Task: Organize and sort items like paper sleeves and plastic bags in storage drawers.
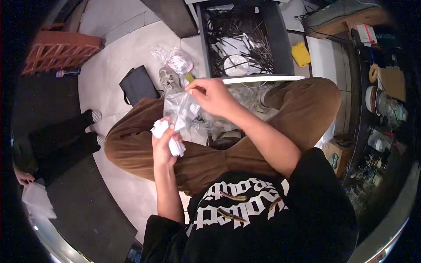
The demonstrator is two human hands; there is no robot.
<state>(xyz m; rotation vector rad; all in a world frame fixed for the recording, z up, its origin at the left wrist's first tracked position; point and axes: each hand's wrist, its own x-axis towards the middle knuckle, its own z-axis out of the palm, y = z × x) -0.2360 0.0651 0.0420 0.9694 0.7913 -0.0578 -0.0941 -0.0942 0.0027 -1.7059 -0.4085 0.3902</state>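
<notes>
My left hand (163,144) grips a bundle of folded white paper pieces (177,146) above my left thigh. A clear plastic bag (179,105) hangs between my hands, its lower part against the top of the bundle. Whether the left fingers also hold the bag is hard to tell. With thumb and forefinger, my right hand (210,97) pinches the bag's upper edge. Beyond that hand is a pulled-out dark drawer (279,42). Inside it lie many thin black sticks (264,49), white papers (230,46) and a round white lid-like piece (236,65).
Crumpled clear plastic (179,60) and a dark grey case (139,84) lie on the tiled floor. A yellow item (300,54) is right of the drawer. Cluttered shelving (371,164) and a cardboard box (338,156) stand at right. At left, another person's hand (24,177) holds something white (38,200).
</notes>
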